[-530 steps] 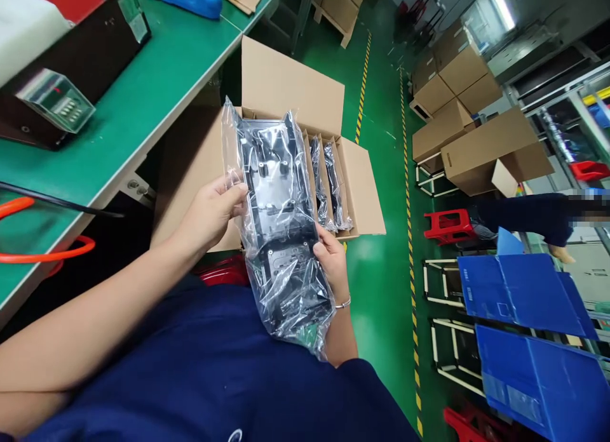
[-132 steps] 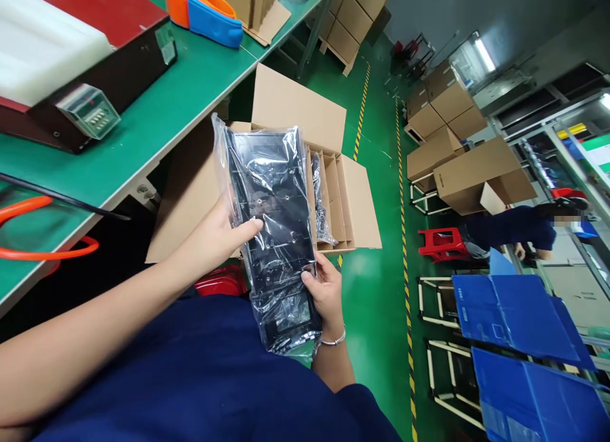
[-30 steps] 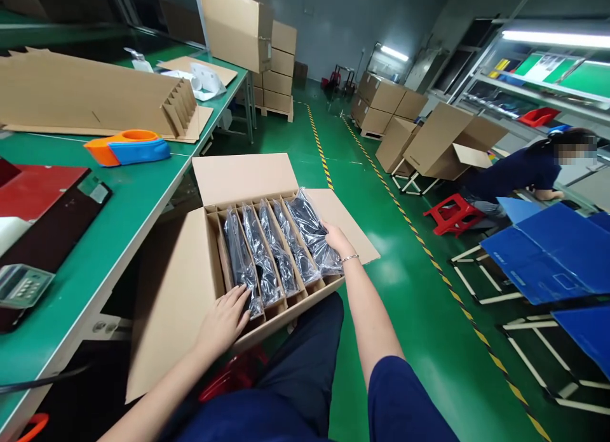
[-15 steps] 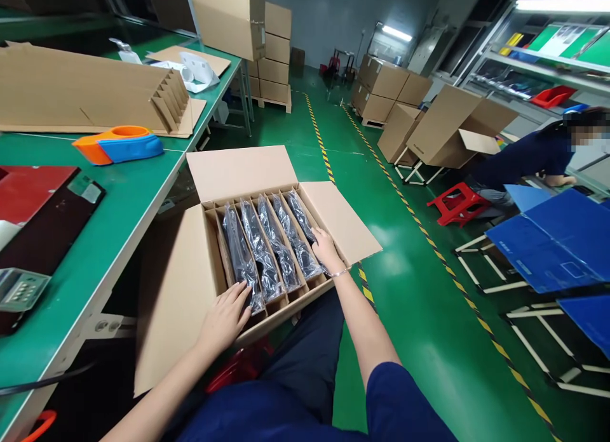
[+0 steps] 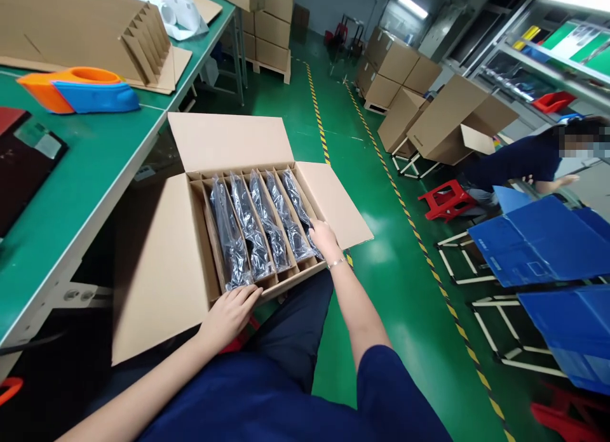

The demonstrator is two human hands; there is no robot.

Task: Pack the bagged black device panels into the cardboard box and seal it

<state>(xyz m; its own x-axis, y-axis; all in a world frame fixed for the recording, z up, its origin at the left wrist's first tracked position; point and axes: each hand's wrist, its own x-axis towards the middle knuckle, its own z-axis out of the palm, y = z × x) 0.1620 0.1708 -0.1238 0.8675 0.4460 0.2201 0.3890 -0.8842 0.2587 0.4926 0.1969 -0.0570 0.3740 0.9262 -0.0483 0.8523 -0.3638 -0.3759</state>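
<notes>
An opened cardboard box with its flaps spread sits in front of me. Upright cardboard dividers split it into narrow slots. Several dark items in clear plastic bags stand in the slots, among them a bagged item at the right. My right hand is at the near end of that rightmost bagged item, its fingers curled against the plastic, fingertips partly hidden in the slot. My left hand lies on the box's near edge with fingers stretched out, beside the leftmost bagged item; it holds nothing.
On the green workbench at left lie an orange-and-blue tape dispenser and a stack of cardboard dividers. At right, a person works near a red stool and blue sheets on racks. Stacked cartons stand behind.
My left hand has drawn back from the leftmost bagged item onto the box's near edge. My right hand stays at the rightmost item. The view has shifted slightly.
</notes>
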